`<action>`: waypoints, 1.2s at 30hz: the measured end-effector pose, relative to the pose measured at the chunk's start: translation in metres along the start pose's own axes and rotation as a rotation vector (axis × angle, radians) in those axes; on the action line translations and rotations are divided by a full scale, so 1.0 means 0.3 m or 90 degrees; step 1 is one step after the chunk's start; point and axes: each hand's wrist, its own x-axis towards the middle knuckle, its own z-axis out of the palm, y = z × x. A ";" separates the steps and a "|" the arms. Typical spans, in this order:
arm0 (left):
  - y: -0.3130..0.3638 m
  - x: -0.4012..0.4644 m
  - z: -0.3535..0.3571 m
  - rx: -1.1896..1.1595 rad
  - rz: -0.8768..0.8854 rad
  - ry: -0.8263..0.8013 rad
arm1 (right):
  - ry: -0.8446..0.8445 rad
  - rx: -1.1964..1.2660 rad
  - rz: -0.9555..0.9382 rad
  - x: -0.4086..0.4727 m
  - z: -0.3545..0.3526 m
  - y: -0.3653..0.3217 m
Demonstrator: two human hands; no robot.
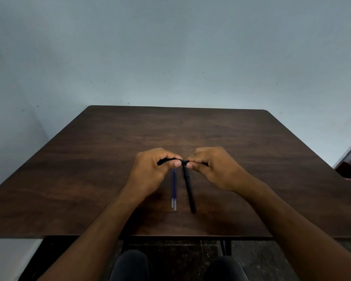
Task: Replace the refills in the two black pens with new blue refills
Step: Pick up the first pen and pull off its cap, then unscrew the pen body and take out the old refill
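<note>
Over the middle of the dark wooden table, both hands hold one black pen crosswise. My left hand grips its left part and my right hand pinches its right part; only a short piece shows between the thumbs. Below the hands, two blue refills lie side by side on the table, pointing toward me. Just right of them lies the second black pen, also lengthwise, touched by neither hand.
A blue-grey wall rises behind the table's far edge. A dark red round object sits at the table's right edge. My knees show below the near edge.
</note>
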 end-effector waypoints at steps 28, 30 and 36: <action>-0.140 -0.053 -0.073 0.167 -0.065 -0.013 | 0.264 -0.002 0.091 -0.083 0.119 0.072; -0.150 -0.061 -0.072 0.162 -0.055 0.014 | 0.289 -0.008 0.090 -0.092 0.132 0.078; -0.167 -0.086 -0.071 0.155 -0.046 0.064 | 0.328 0.020 0.106 -0.116 0.161 0.098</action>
